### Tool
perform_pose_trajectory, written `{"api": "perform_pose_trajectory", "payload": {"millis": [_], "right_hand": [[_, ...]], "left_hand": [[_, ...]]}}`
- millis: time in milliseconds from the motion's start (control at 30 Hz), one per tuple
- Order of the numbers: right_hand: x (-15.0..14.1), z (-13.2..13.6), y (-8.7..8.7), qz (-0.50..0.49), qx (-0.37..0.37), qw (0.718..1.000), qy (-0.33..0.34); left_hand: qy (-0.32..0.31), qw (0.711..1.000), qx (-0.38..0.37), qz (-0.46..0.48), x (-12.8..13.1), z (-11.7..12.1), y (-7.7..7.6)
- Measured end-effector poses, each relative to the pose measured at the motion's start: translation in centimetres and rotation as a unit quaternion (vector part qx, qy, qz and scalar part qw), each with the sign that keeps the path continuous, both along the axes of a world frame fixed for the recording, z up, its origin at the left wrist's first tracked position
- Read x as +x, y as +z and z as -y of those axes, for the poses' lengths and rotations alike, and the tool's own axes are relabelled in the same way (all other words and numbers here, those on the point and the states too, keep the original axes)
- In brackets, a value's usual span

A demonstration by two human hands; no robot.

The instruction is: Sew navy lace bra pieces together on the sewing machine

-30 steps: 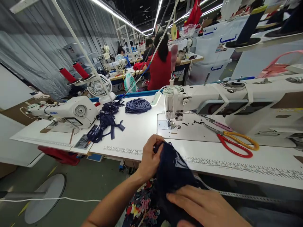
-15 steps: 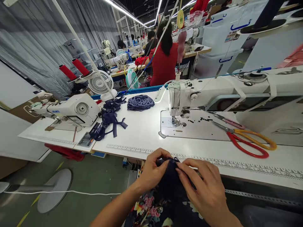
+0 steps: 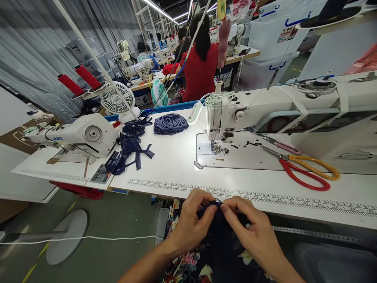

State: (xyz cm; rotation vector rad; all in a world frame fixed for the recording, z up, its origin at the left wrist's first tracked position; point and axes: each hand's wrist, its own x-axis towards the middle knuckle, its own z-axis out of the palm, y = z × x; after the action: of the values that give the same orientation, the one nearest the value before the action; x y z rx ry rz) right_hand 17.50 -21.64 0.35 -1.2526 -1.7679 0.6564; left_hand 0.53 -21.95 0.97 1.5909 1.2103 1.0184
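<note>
Dark navy fabric hangs over my lap, its top edge pinched between both hands just off the table's front edge. My left hand grips that edge with thumb and fingers. Close beside it, my right hand pinches the same edge from the right. The fabric's lower part blends into floral cloth on my lap. Beyond my hands stands a white sewing machine, its needle area above a metal plate. Scissors with red and yellow handles lie on the machine bed to the right.
A stack of patterned navy pieces and a heap of navy strips lie left of the machine. Further left are a second sewing machine, a white fan and red thread cones. A person in red sits ahead.
My right hand has moved up from the fabric's lower part to its top edge, meeting my left hand. Both hands are now lower, nearer my lap, pinching the edge together.
</note>
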Motion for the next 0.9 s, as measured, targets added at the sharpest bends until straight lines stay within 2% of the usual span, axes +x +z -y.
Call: {"api": "perform_pose_trajectory", "payload": {"millis": [100, 167, 333, 400, 533, 633, 767, 900], "right_hand": [[-0.2, 1.1, -0.6, 0.023, 0.094, 0.995, 0.015], [-0.4, 2.1, -1.0, 0.023, 0.107, 0.994, 0.026], [-0.8, 3.4, -1.9, -0.02, -0.085, 0.996, 0.026], [-0.8, 3.6, -2.4, -0.029, -0.113, 0.993, 0.026], [-0.8, 4.3, -3.8, -0.04, -0.082, 0.995, 0.032], [-0.6, 4.2, -4.3, -0.057, -0.068, 0.996, 0.032], [-0.1, 3.1, -3.4, -0.106, -0.169, 0.974, 0.111], [-0.1, 2.4, -2.5, -0.179, -0.169, 0.964, 0.099]], "left_hand": [[0.013, 0.999, -0.036, 0.02, 0.0, -0.1, -0.1], [0.006, 0.996, -0.072, 0.047, -0.3, -0.1, 0.0], [-0.046, 0.983, -0.151, 0.092, -1.4, -0.1, 0.6], [-0.061, 0.983, -0.159, 0.074, -1.9, 0.0, 0.7], [-0.064, 0.988, -0.136, 0.031, -2.4, 0.4, 0.7], [-0.062, 0.995, -0.078, -0.005, -2.5, 0.9, 0.8], [-0.072, 0.997, -0.008, -0.026, -2.7, 1.2, 0.9], [-0.054, 0.998, 0.0, -0.037, -3.2, 1.3, 0.8]]}}
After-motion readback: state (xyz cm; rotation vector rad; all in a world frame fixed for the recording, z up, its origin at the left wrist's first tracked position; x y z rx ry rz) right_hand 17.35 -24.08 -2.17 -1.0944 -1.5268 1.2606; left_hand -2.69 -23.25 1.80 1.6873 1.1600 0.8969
